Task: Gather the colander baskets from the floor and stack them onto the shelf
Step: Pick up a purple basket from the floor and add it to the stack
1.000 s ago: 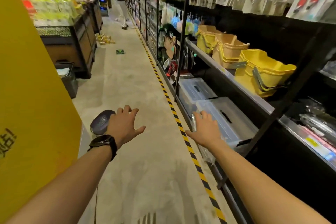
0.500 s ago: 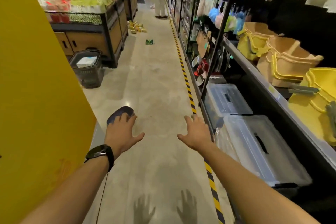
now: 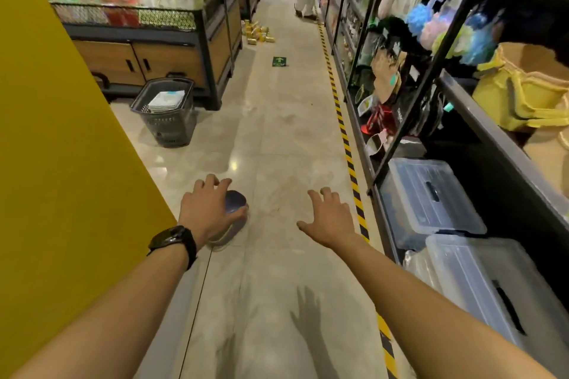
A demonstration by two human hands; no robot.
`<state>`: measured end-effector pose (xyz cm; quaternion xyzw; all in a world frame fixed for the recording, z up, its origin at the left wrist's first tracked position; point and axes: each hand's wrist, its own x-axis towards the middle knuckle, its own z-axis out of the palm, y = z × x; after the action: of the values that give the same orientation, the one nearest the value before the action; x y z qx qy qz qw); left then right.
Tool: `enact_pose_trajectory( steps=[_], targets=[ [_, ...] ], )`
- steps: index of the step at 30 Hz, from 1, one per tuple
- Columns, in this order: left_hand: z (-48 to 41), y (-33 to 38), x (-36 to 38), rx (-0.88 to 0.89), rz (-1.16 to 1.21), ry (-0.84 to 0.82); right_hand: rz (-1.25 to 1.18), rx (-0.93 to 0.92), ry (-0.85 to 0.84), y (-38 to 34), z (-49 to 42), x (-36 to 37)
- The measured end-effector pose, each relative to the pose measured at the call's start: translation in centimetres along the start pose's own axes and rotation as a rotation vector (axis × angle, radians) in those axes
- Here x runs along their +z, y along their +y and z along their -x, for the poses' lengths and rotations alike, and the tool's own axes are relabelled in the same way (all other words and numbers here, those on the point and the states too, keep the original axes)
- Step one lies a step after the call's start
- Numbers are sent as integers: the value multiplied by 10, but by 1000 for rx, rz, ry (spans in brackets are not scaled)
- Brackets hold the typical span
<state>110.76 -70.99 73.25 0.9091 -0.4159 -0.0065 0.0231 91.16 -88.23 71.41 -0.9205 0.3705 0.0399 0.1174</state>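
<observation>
Head view. Found colander [image 3: 236, 200] on floor [image 3: 277, 138], near yellow wall [image 3: 61, 163], well apart from shelf [image 3: 480, 120]. Saw left hand [image 3: 206, 212] over it, fingers [image 3: 212, 181] spread and bent; could not tell contact. Saw right hand [image 3: 331, 218] beside, fingers apart, holding nothing. Noted watch [image 3: 172, 240] on left wrist.

No wording is legible. One sign noted: a green sticker [image 3: 279, 61] bearing a pale arrow, flat on the floor [image 3: 277, 132], pointing up the aisle. White lettering on a black packet [image 3: 400, 115] at the right-hand shelf [image 3: 483, 124] is too blurred to read.
</observation>
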Motion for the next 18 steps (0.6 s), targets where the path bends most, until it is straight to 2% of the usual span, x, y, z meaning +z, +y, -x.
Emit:
enact_pose_trajectory(
  steps=[9,18],
  targets=[
    [-118,-21,31,-195,-14,-5,40,-189,-42,-6,-178,-9],
    [-164,-50,66,-487,4,-103,113,-496,-166,-59,-308,10]
  ],
)
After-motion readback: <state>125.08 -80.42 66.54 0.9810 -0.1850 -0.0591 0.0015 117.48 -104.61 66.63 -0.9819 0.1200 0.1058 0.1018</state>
